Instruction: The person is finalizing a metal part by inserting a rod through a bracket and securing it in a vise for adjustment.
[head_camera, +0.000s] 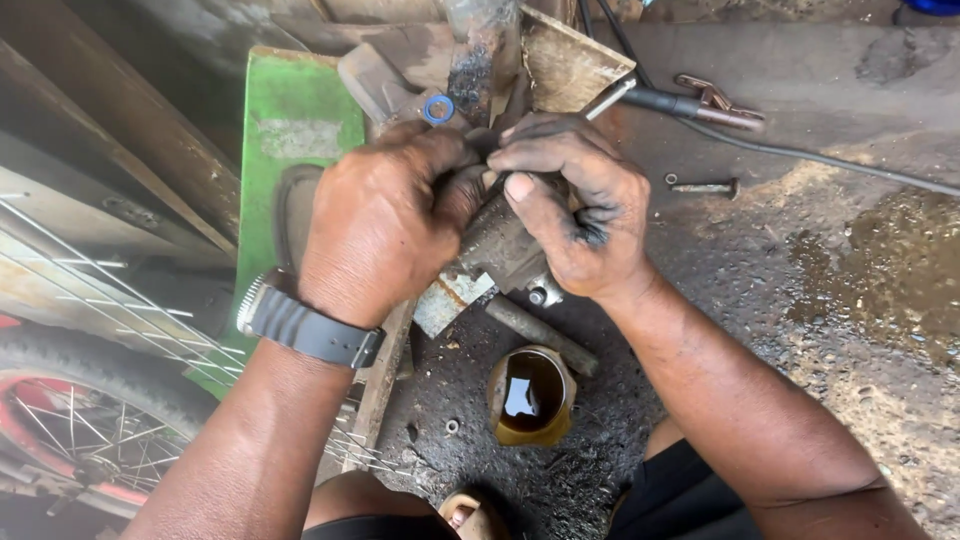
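Carefully: keep the spoked wheel (70, 420) at lower left out of the way; hold the left hand (385, 225), wrapped tight round the grimy metal part (500, 245) at frame centre, steady; let the right hand (575, 205), fingertips pinching the part's top, work gently; mind the oil-filled cup (530, 395) below; ignore the bolt (705, 186) at right.

Both hands met over the metal part (500, 245), the left hand (385, 225) on its left side, the right hand (575, 205) on its right, fingertips touching on top. Just below the part lay a rod (545, 335), and nearer the person stood a can (530, 395) with liquid in it. A ring (438, 108) sat behind the hands, a bolt (705, 186) to the right, a spoked wheel (90, 400) far left.
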